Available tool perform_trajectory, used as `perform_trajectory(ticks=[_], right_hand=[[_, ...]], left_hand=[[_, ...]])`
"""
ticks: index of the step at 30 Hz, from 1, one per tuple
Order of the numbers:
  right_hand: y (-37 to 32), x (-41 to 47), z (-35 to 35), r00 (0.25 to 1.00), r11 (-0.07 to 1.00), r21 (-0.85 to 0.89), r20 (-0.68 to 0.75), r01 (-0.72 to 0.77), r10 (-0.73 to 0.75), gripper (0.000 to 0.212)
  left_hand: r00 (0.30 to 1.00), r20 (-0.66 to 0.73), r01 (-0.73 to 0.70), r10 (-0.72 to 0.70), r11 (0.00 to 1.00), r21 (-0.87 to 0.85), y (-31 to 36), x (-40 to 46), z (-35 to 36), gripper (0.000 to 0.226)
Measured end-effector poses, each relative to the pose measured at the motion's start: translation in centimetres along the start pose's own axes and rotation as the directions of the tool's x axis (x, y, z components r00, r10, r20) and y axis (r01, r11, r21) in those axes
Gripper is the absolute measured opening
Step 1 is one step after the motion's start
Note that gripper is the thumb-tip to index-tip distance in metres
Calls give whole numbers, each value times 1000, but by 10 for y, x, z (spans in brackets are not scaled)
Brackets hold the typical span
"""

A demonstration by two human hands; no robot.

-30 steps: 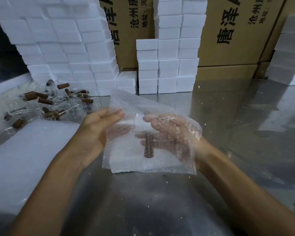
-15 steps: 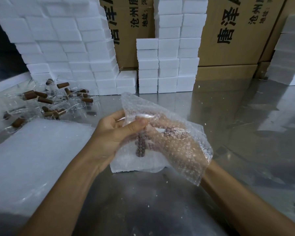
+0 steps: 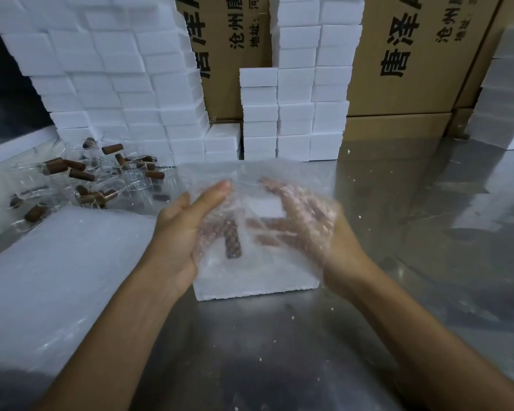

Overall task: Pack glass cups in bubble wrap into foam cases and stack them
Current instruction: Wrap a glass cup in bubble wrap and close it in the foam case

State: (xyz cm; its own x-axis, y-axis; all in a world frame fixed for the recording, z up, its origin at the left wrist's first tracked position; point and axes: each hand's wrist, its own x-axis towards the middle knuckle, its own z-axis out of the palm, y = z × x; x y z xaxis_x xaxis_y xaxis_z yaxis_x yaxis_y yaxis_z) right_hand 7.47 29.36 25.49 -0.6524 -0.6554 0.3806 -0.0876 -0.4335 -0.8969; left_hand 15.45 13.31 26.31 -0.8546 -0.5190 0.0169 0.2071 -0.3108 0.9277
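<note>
A clear bubble wrap sheet (image 3: 250,185) is spread between both hands over a white foam case (image 3: 250,287) on the steel table. Through the wrap shows a glass cup, mainly its brown handle (image 3: 232,241). My left hand (image 3: 184,229) grips the wrap's left side, its thumb on top and its fingers curled underneath by the cup. My right hand (image 3: 306,229) lies under the wrap, blurred, with its fingers reaching to the cup and holding it. The glass body is hard to make out.
Several loose glass cups with brown handles (image 3: 80,176) lie at the back left. A white foam sheet (image 3: 57,262) lies at the left. Stacks of white foam cases (image 3: 294,114) and cardboard boxes (image 3: 398,69) line the back; more foam cases (image 3: 505,108) stand at the right.
The wrap was bunched round my right hand and the cup half a second ago. It now lies spread wider and flatter, and my hands have moved apart.
</note>
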Motion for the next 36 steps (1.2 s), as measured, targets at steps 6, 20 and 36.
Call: perform_trajectory(ticks=[6, 20, 36], right_hand=[[-9, 13, -27, 797, 998, 63, -603, 8, 31, 16], [13, 4, 5, 890, 938, 194, -308, -289, 338, 3], [6, 2, -24, 894, 803, -571, -252, 172, -370, 42]], left_hand=[[994, -106, 3, -40, 945, -326, 4, 5, -6, 51], [994, -92, -77, 56, 967, -244, -14, -6, 24, 58], [983, 136, 123, -123, 992, 11, -10, -6, 8, 50]])
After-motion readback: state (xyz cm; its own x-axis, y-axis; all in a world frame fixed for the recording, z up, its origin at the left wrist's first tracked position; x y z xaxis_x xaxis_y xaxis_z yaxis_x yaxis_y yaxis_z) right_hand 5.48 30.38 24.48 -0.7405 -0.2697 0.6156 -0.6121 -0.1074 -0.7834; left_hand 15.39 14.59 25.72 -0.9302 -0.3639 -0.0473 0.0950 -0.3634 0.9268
